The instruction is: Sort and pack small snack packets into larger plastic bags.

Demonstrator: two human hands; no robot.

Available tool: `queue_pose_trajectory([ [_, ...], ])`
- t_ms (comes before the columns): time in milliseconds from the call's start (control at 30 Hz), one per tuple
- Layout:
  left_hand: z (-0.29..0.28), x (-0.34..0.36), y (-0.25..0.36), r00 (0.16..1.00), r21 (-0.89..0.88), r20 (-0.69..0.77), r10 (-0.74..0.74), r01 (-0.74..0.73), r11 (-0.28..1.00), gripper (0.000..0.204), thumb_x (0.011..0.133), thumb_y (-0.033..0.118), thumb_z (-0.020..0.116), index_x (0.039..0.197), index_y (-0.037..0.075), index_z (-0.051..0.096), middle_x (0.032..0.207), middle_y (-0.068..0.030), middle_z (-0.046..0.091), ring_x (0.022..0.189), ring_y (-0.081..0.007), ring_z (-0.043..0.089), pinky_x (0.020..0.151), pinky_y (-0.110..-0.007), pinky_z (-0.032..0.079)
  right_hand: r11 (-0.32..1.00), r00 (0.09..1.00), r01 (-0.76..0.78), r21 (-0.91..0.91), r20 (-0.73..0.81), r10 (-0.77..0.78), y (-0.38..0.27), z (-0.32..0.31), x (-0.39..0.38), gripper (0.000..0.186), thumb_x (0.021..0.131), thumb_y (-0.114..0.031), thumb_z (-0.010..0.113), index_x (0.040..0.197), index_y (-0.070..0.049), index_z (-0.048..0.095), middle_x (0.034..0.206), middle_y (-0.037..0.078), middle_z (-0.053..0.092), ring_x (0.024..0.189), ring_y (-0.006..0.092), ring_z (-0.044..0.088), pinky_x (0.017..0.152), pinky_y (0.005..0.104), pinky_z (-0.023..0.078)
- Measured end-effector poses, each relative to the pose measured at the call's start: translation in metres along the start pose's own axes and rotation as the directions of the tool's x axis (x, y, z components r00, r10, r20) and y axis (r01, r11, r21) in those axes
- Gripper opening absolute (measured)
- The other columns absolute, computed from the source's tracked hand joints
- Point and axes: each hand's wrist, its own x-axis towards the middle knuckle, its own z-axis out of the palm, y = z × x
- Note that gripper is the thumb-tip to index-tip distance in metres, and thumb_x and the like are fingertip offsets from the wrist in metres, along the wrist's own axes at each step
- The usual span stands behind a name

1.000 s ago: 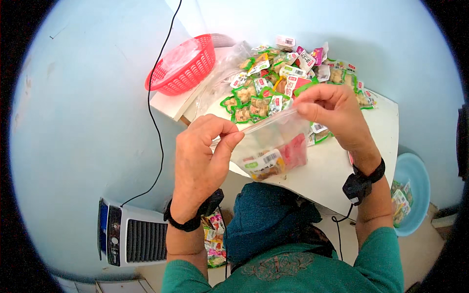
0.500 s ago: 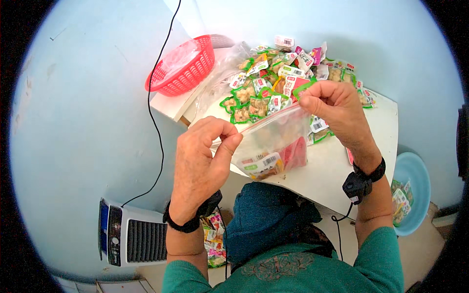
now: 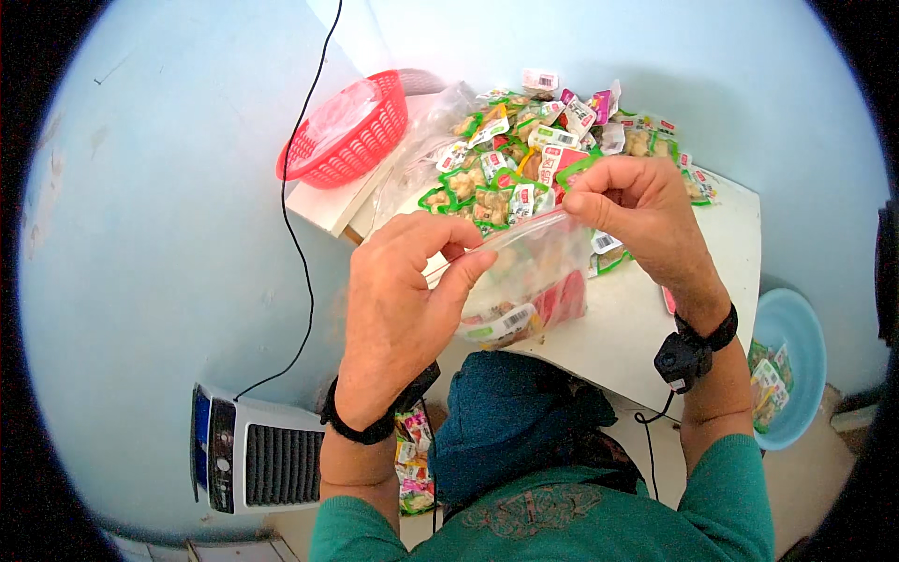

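Observation:
A clear zip bag (image 3: 520, 286) with snack packets and something pink inside hangs between my two hands over the front of the white table (image 3: 670, 337). My left hand (image 3: 398, 309) pinches the bag's top strip on the left side. My right hand (image 3: 646, 225) holds the same strip at the right corner between thumb and finger. Behind the bag, a heap of small snack packets (image 3: 510, 164) with green, white and red wrappers covers the back of the table.
A red plastic basket (image 3: 346, 140) holding clear plastic sits back left. A blue basin (image 3: 796, 365) with packets stands low at right. A cooler-like appliance (image 3: 272, 454) stands lower left, more packets (image 3: 412, 468) beside it. A black cable (image 3: 300, 244) runs down the wall.
My left hand has shifted rightward and a little upward along the bag's top strip. My right hand stays at its corner, nearly still.

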Motion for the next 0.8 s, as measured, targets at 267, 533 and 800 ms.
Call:
queue_pose_trajectory([
  [267, 0.001, 0.001, -0.001, 0.997, 0.078, -0.034, 0.063, -0.061, 0.995, 0.006, 0.078, 0.002, 0.068, 0.080, -0.002, 0.064, 0.076, -0.0101, 0.065, 0.072, -0.0183, 0.061, 0.068, -0.029, 0.047, 0.994, 0.992, -0.104, -0.018, 0.066, 0.105, -0.007, -0.003, -0.001, 0.009, 0.088, -0.007, 0.065, 0.092, 0.001, 0.065, 0.083, 0.001, 0.065, 0.072, 0.0061, 0.060, 0.065, 0.0204, 0.048],
  [533, 0.003, -0.001, -0.003, 0.995, 0.111, -0.009, 0.100, -0.098, 0.989, 0.006, 0.081, 0.003, 0.064, 0.082, -0.002, 0.061, 0.076, -0.0115, 0.061, 0.071, -0.0219, 0.060, 0.067, -0.030, 0.047, 0.991, 0.985, -0.118, -0.057, 0.124, 0.124, 0.001, -0.008, -0.001, 0.007, 0.089, -0.008, 0.063, 0.089, -0.001, 0.063, 0.084, -0.001, 0.061, 0.075, 0.0050, 0.057, 0.068, 0.0201, 0.047],
  [800, 0.010, -0.003, -0.004, 0.988, 0.042, -0.088, 0.126, -0.123, 0.992, 0.008, 0.080, 0.003, 0.063, 0.079, 0.001, 0.056, 0.073, -0.0139, 0.056, 0.071, -0.0337, 0.055, 0.065, -0.041, 0.042, 0.992, 0.986, -0.120, -0.038, 0.116, 0.124, 0.003, -0.004, 0.001, 0.010, 0.090, -0.013, 0.064, 0.089, -0.003, 0.063, 0.084, -0.004, 0.059, 0.077, 0.0032, 0.052, 0.070, 0.0195, 0.044],
])
